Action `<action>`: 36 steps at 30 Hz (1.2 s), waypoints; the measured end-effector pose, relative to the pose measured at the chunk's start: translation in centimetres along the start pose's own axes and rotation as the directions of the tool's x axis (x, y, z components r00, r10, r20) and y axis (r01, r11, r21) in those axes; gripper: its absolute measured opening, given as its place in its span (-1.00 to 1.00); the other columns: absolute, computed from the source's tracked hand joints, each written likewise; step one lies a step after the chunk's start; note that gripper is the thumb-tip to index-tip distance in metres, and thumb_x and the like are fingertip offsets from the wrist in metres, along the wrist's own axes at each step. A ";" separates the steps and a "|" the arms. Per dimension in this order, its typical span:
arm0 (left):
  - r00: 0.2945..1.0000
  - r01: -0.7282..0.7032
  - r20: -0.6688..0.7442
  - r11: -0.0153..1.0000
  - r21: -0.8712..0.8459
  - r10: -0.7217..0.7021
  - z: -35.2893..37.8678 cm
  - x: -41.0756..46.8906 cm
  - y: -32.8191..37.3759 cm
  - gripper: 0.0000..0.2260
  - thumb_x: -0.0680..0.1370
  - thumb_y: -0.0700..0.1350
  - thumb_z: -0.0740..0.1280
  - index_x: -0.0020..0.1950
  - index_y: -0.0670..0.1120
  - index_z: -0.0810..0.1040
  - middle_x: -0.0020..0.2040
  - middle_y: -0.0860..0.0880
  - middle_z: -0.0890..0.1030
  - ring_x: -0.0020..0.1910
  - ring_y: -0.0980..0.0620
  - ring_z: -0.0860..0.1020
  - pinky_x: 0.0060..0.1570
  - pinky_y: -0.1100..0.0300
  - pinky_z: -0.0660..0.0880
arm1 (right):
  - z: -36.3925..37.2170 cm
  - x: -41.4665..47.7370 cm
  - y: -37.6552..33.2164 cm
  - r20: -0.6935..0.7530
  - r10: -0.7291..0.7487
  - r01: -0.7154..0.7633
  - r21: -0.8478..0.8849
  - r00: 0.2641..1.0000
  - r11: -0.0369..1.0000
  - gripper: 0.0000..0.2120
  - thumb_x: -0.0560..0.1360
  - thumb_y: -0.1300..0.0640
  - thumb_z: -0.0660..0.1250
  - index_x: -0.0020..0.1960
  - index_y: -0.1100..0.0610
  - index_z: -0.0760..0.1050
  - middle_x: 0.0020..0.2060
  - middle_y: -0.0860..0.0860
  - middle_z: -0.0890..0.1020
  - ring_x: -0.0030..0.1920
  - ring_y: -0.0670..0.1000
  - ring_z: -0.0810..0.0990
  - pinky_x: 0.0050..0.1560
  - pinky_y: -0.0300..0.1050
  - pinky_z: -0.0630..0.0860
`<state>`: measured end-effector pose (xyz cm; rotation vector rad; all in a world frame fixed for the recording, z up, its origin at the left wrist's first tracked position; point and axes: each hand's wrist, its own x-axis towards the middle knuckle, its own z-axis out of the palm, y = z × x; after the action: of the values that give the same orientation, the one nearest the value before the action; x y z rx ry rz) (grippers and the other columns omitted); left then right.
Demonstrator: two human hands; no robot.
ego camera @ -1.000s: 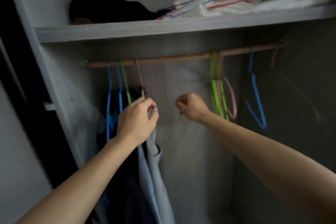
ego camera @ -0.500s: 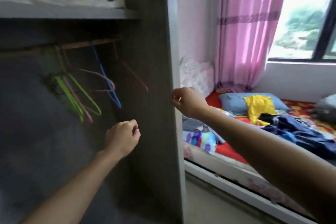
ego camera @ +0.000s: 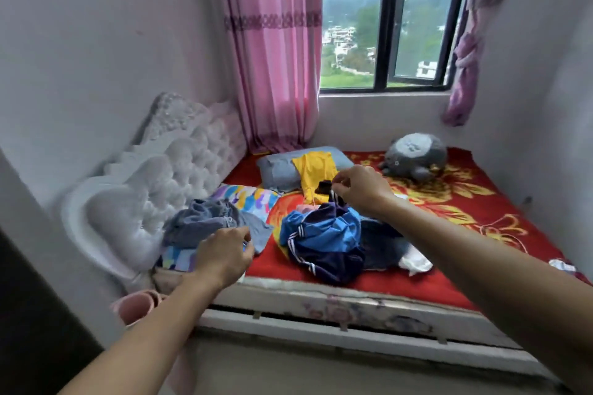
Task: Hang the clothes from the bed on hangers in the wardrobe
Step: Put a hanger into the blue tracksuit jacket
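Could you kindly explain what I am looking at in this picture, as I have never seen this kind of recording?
There is no machine here. A person wears a wide-angle camera on the head, so the picture looks forward and down over their own arms. The left hand and right hand reach toward a bed. On it lie grey clothes, a blue jacket, a yellow top, a pillow and a grey plush toy. Both hands have curled fingers. The left holds nothing that I can see, and the right's pinched fingertips are too blurred to tell.
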<state>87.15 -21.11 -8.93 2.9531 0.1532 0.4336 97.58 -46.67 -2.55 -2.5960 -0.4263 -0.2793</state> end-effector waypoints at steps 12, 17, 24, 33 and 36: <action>0.978 -0.107 0.171 0.990 -0.093 0.122 13.1 17.3 4.2 -0.85 0.55 0.04 0.23 0.01 0.04 0.53 -0.07 0.02 0.64 -0.08 -0.04 0.58 -0.21 0.16 0.37 | 5.0 10.3 15.9 0.060 0.254 -0.252 -0.040 0.965 0.967 -0.86 0.51 -0.02 0.32 -0.07 -0.03 0.65 0.11 0.04 0.66 -0.04 0.01 0.63 -0.11 -0.06 0.56; 0.958 -0.077 0.268 0.991 -0.111 0.105 18.3 26.2 1.2 -0.85 0.55 0.05 0.22 0.01 0.05 0.53 -0.04 0.02 0.63 -0.03 -0.04 0.57 -0.20 0.14 0.35 | 9.5 16.9 19.5 0.146 0.391 -0.380 -0.098 0.909 0.920 -0.83 0.52 -0.03 0.30 -0.02 -0.02 0.64 -0.13 -0.06 0.68 -0.12 -0.03 0.61 -0.17 -0.14 0.48; 0.872 -0.007 0.487 0.996 -0.085 0.048 27.1 33.2 -1.9 -0.90 0.49 0.05 0.24 -0.14 0.06 0.49 -0.05 -0.02 0.65 -0.01 -0.07 0.58 -0.11 0.09 0.49 | 17.4 21.9 24.6 0.312 0.514 -0.502 -0.125 0.799 0.856 -0.87 0.47 -0.02 0.32 -0.08 -0.06 0.63 -0.18 -0.07 0.68 -0.10 -0.01 0.63 -0.04 -0.05 0.57; 0.748 0.112 0.658 0.994 0.003 -0.086 38.2 36.3 -4.6 -0.85 0.50 0.06 0.25 -0.03 0.07 0.56 -0.03 0.03 0.64 0.02 -0.05 0.57 -0.08 0.11 0.49 | 34.4 29.3 31.4 0.571 0.523 -0.525 -0.179 0.633 0.832 -0.78 0.43 -0.02 0.35 0.06 -0.04 0.61 0.02 -0.01 0.66 0.02 0.08 0.60 -0.04 -0.09 0.51; 0.706 0.155 0.692 0.986 0.060 -0.153 41.3 38.3 -5.5 -0.86 0.50 0.05 0.24 -0.03 0.08 0.55 -0.05 0.03 0.64 0.00 -0.05 0.57 -0.06 0.10 0.50 | 40.3 31.4 34.2 0.625 0.529 -0.536 -0.202 0.574 0.820 -0.67 0.44 0.04 0.31 0.20 0.01 0.53 0.15 0.04 0.60 0.12 0.11 0.56 0.02 -0.07 0.49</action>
<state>135.34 -16.59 -38.29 2.8319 0.2967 -0.7131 143.38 -47.21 -43.46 -2.5891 0.1688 0.8881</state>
